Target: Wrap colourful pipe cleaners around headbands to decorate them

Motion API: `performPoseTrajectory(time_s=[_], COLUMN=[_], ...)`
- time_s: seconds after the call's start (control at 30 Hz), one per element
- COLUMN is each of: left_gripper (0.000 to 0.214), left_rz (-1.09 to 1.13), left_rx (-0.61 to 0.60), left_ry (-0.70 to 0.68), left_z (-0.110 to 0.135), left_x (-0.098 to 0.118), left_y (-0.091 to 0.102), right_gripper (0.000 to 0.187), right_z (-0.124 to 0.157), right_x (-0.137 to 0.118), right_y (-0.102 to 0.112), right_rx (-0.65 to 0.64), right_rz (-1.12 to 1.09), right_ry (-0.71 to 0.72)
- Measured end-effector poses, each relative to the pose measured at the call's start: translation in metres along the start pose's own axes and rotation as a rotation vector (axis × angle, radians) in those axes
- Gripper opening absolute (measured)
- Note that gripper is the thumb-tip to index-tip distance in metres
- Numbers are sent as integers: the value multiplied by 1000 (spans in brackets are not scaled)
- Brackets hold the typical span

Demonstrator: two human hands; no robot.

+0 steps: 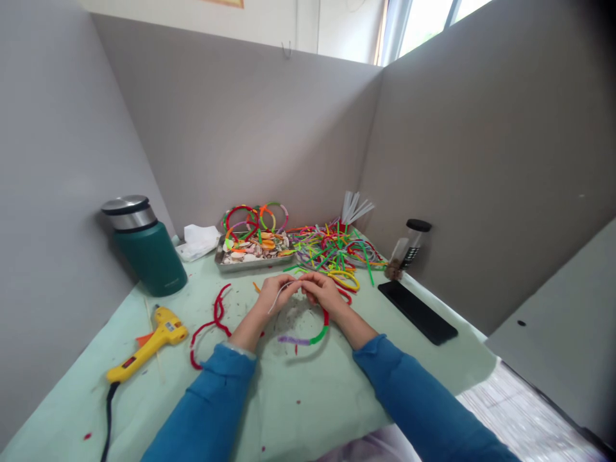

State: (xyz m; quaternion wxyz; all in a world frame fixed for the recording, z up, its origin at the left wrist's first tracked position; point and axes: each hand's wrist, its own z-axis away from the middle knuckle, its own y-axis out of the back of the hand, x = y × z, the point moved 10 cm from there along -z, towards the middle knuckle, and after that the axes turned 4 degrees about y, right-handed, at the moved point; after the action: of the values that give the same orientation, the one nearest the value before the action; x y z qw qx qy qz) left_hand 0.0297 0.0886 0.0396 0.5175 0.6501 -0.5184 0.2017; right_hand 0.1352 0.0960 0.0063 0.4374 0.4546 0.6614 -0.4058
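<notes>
My left hand [276, 292] and my right hand [319, 290] meet fingertip to fingertip just above the table, both closed in a pinch. A thin white wire [278, 298] runs from the pinched fingers down across my left hand. Below my right hand curves a partly covered hoop [318, 336] in red, green and purple fuzzy pipe cleaner. Its upper part passes behind that hand, and my fingers hide where it joins the white wire. Left of my left wrist lie bent red pipe cleaners [219, 312].
A yellow glue gun [158, 340] and a green flask [150, 256] stand left. Behind are a metal tray [255, 262] of shells with finished hoops [274, 215], and a pile of colourful pipe cleaners [337, 247]. A black phone-like slab [418, 312] and a clear bottle [414, 244] are right.
</notes>
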Motion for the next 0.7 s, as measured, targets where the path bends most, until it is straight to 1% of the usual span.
performPoseTrajectory(time_s=[0.07, 0.13, 0.23, 0.27, 0.3, 0.4, 0.47, 0.5, 0.57, 0.63, 0.7], left_gripper=[32, 32, 31, 31, 31, 31, 24, 21, 18, 16, 14], left_rz=[19, 72, 204, 266, 329, 555, 714, 795, 903, 972, 1002], left_rx=[16, 73, 226, 271, 314, 463, 486, 527, 560, 596, 594], left_ry=[15, 79, 225, 248, 244, 147, 112, 102, 115, 111, 101], left_z=[0, -1, 0, 1, 1, 3, 3, 4, 4, 5, 5], left_x=[2, -1, -15, -18, -18, -19, -23, -26, -31, -31, -27], left_y=[2, 10, 33, 40, 49, 77, 88, 95, 104, 112, 117], right_gripper=[22, 25, 29, 31, 32, 33, 33, 33, 34, 33, 32], right_z=[-1, -4, -7, -8, -7, -4, -3, -2, -1, -1, -1], right_x=[-1, -4, -12, -14, -17, -22, -22, -22, -23, -24, -24], right_y=[3, 16, 48, 60, 72, 101, 113, 117, 121, 123, 124], right_rx=[11, 83, 266, 324, 388, 515, 567, 581, 591, 592, 597], right_rz=[12, 4, -80, -121, -162, -285, -359, -391, -445, -474, -477], right_ry=[2, 27, 84, 97, 116, 157, 153, 151, 156, 161, 157])
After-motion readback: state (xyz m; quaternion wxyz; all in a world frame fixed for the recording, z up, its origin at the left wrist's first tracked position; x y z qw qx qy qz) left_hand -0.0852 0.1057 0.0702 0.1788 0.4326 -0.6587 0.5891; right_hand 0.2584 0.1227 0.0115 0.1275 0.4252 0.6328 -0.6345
